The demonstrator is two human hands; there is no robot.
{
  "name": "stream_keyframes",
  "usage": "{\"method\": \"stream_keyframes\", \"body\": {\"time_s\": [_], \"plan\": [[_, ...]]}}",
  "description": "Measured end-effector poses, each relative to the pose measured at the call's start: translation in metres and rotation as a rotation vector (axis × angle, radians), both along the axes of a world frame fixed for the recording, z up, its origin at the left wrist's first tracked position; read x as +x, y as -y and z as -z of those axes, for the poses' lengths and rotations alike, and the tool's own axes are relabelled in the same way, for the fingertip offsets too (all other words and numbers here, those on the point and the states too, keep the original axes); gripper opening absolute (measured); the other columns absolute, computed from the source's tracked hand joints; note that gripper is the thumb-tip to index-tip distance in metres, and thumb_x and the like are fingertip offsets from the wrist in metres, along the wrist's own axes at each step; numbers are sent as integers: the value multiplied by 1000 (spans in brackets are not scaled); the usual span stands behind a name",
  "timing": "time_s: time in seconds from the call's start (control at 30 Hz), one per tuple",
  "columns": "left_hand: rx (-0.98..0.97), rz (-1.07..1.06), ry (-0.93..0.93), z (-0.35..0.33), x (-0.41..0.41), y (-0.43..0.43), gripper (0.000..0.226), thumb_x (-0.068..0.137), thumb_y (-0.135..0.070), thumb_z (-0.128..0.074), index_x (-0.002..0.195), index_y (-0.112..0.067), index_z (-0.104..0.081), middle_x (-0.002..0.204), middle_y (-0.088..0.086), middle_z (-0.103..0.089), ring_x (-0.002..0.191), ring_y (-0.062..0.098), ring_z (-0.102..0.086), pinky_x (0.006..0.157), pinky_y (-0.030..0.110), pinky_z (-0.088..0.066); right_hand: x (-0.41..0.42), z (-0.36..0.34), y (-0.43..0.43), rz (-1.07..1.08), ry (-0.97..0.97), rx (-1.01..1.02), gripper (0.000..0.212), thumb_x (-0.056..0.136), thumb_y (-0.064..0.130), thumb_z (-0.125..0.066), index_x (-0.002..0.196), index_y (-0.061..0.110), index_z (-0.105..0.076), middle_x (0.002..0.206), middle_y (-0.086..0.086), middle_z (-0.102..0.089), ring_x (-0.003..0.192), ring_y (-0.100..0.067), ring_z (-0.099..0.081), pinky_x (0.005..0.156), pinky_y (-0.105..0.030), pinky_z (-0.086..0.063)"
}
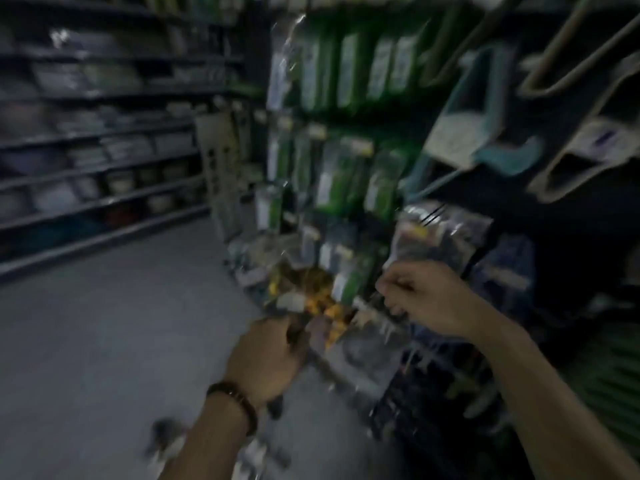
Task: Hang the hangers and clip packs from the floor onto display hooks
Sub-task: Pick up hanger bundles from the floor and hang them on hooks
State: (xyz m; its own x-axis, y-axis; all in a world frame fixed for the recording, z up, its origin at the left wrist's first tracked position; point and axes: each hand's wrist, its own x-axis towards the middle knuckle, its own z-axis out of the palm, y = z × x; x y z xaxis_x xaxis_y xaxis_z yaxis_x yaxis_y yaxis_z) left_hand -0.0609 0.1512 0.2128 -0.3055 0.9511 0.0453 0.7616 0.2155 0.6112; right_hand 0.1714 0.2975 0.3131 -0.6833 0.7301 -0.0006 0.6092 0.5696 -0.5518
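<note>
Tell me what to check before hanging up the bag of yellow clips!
1. Left hand has a grip on the clip pack: ok.
2. Right hand pinches the pack's right edge: ok.
3. Pack's hole lined up with a hook: cannot tell, too blurry.
4. Free hook among the green packs: cannot tell.
5. Floor stock all picked up: not ok, a blurry item lies by the left forearm.

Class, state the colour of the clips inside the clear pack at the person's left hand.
The small clips in the clear plastic pack look yellow-orange; head view, blurred.
</note>
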Motion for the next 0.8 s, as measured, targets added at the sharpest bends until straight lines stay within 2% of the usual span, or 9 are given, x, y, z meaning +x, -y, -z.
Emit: {"method": "stream_keyframes", "body": {"time_s": [0.1,0.2,0.3,0.37,0.47,0.53,0.63,0.77,0.8], "plan": [[-182,-77,89,67,-40,70,32,96,-53,-51,86,-26,-65,91,-5,-75,86,19,-71,79,39,-58,-60,71,24,-79,58,-194,30,107,42,-57,84,27,-67,79,0,-67,70,-19,-67,64,-39,-53],[-294,-140,148,118,-68,116,42,92,-57,-43,89,-23,-68,87,-4,-74,81,19,-70,76,43,-56,-107,136,42,-138,90,-355,31,108,36,-58,82,23,-67,77,0,-67,71,-15,-68,62,-28,-53],[-335,-178,126,154,-89,140,30,98,-35,-50,95,-20,-76,95,-4,-77,87,23,-74,76,36,-57,-143,190,44,-133,146,-497,19,108,29,-59,94,23,-72,88,-3,-75,76,-8,-72,60,-16,-53],[-423,-248,226,172,-100,145,25,103,-33,-53,102,-22,-76,103,-5,-77,95,19,-73,84,36,-58,-164,225,35,-133,192,-549,20,107,26,-60,97,15,-73,92,-8,-74,73,-4,-71,62,-17,-54],[-516,-322,304,201,-122,132,20,105,-34,-55,108,-25,-73,107,-6,-76,98,16,-70,89,40,-58,-197,274,9,-143,259,-565,21,105,36,-62,88,25,-71,88,0,-75,79,-10,-73,76,-38,-62],[-548,-356,361,215,-137,109,19,105,-34,-55,106,-25,-73,105,-6,-76,96,16,-70,88,41,-59,-221,310,-16,-140,290,-602,21,103,39,-63,86,29,-70,87,1,-75,82,-16,-74,82,-47,-63],[-538,-428,409,232,-164,63,20,106,-34,-56,108,-24,-73,104,-7,-75,95,14,-70,89,39,-58,-258,366,-61,-161,367,-647,16,100,43,-64,93,30,-70,94,2,-75,89,-20,-73,87,-49,-62],[-517,-502,460,289,-203,-5,19,107,-38,-55,112,-29,-71,104,-16,-71,93,5,-69,78,20,-55,-314,441,-123,-132,446,-646,17,99,41,-64,96,26,-72,94,2,-74,89,-18,-71,87,-47,-62],[-518,-480,474,312,-212,-22,21,107,-39,-53,113,-29,-70,104,-16,-70,93,5,-69,78,19,-54,-330,463,-138,-120,465,-628,19,100,39,-64,98,21,-72,94,1,-73,89,-18,-70,86,-44,-61]]}}
